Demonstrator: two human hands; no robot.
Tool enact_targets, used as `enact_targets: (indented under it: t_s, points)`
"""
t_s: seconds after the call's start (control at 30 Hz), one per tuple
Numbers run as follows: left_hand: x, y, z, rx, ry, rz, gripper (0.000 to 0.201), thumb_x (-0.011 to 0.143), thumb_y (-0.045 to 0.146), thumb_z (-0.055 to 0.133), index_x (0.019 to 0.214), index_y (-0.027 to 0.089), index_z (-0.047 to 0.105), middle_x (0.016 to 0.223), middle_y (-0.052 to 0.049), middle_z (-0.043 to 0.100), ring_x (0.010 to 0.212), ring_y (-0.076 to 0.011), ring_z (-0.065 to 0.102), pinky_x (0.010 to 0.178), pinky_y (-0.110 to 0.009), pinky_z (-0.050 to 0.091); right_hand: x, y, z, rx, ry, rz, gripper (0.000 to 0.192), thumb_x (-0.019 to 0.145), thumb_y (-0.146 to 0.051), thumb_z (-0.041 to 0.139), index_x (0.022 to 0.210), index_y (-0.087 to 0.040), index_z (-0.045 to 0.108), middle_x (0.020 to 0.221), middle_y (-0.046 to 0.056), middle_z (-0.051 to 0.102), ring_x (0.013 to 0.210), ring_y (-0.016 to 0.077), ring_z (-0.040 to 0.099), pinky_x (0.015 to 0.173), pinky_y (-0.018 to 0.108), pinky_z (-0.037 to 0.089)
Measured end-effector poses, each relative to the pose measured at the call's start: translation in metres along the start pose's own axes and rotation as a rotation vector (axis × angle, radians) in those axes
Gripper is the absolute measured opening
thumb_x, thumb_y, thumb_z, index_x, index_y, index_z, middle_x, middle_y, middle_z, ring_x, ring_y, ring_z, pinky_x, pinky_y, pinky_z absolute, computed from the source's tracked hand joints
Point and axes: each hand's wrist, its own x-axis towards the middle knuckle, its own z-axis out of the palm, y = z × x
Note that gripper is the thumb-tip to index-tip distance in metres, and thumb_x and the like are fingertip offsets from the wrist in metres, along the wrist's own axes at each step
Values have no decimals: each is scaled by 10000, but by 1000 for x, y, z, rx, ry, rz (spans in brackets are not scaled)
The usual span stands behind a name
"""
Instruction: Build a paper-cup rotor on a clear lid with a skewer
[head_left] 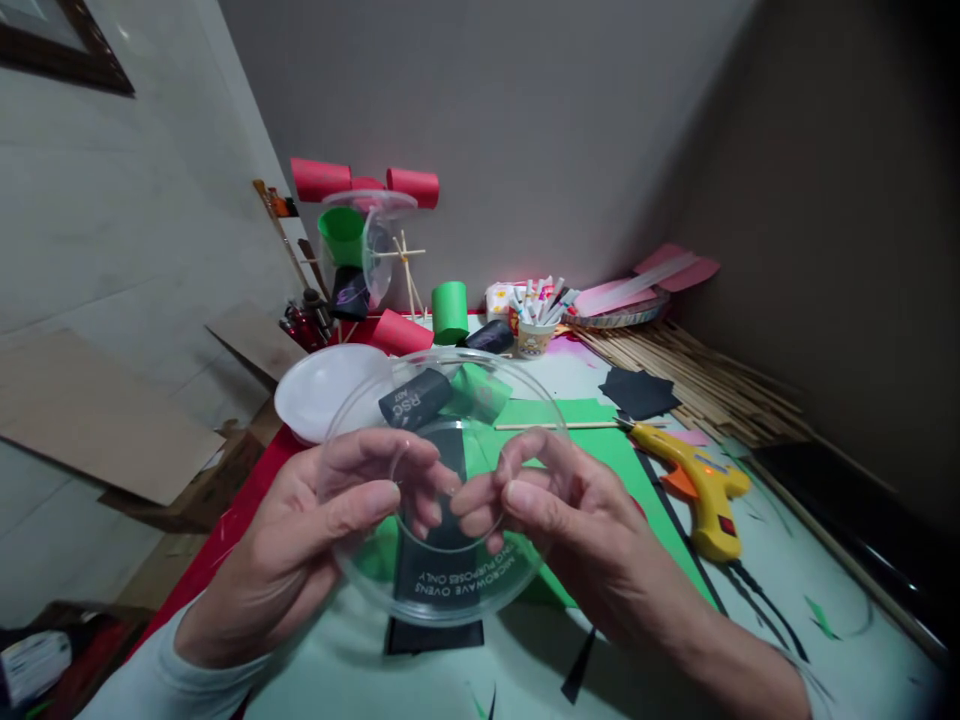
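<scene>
Above the table I hold a clear round plastic lid [375, 590] with printed lettering, a smaller circle showing at its middle. My left hand [337, 510] has its thumb and bent fingers at the left of that inner circle. My right hand [555, 500] pinches at the circle's right side with thumb and fingers. Whether the inner circle is a cut-out hole or a ridge, I cannot tell. Through the lid show a black strip [431, 635], a black paper tube [416, 398] and a green paper tube [480, 392].
Right of my hands lies a yellow glue gun [709, 490] with its cord. White bowl-like dish [319, 390] sits left. Green paper [607, 470], bamboo sticks [697, 375], a cup of markers [534, 335] and black paper [639, 393] lie farther back. A model with red tubes [322, 180] stands behind.
</scene>
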Motion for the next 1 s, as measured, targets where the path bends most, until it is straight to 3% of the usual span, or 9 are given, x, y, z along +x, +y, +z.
enact_targets:
  t_s: [0.17,0.3,0.4,0.53,0.67,0.77,0.9,1.0]
  points:
    - [-4,-1,1,175,106,-45,197,737,390,865,878,253,864,759,-43,793,689,-175,720,660,-217,599,-4,1,1,-151,15,-69,104,1033,-316,640,1013,-242,569,1002,20,788,922,119,709,833,232,527]
    - [2,-4,-7,389,92,22,151,788,412,828,868,292,872,826,-39,825,753,-194,766,709,-217,613,-9,-4,3,-542,120,-198,139,1082,-361,528,1045,-275,631,1041,19,756,982,165,705,902,285,549]
    - [7,-8,-11,403,102,82,110,788,391,843,859,314,874,854,-28,841,813,-183,790,731,-168,603,-13,-7,2,-748,177,-284,167,1069,-365,542,1070,-307,699,1055,24,741,986,204,703,928,315,551]
    - [11,-12,-8,348,114,97,110,774,371,868,864,309,873,841,-25,842,806,-163,798,734,-132,591,-12,-9,1,-825,125,-372,221,1070,-372,516,1094,-338,733,1048,20,742,956,220,704,925,348,558]
    - [14,-12,-8,369,82,151,82,778,356,861,840,305,874,807,-38,837,761,-172,796,729,-163,605,-6,-9,0,-822,82,-445,283,1068,-430,467,1011,-356,733,946,33,751,837,254,714,809,406,581]
    - [13,-11,-10,394,83,176,71,742,333,864,791,282,873,805,-66,834,771,-208,784,708,-218,619,-5,-7,1,-869,85,-426,251,1057,-451,480,1002,-359,706,932,34,749,836,259,721,767,399,579]
    - [10,-8,-13,332,152,62,105,713,317,856,753,221,864,719,-82,803,717,-196,746,685,-217,610,-9,-8,5,-998,67,-291,222,1073,-401,478,1095,-281,663,985,23,768,860,207,732,771,333,562]
    - [12,-1,-20,210,224,14,102,720,280,872,806,226,864,726,-56,812,648,-175,745,632,-197,621,-13,-23,0,-1084,129,-295,250,1056,-420,530,1223,-262,628,1049,15,791,926,195,749,784,297,548]
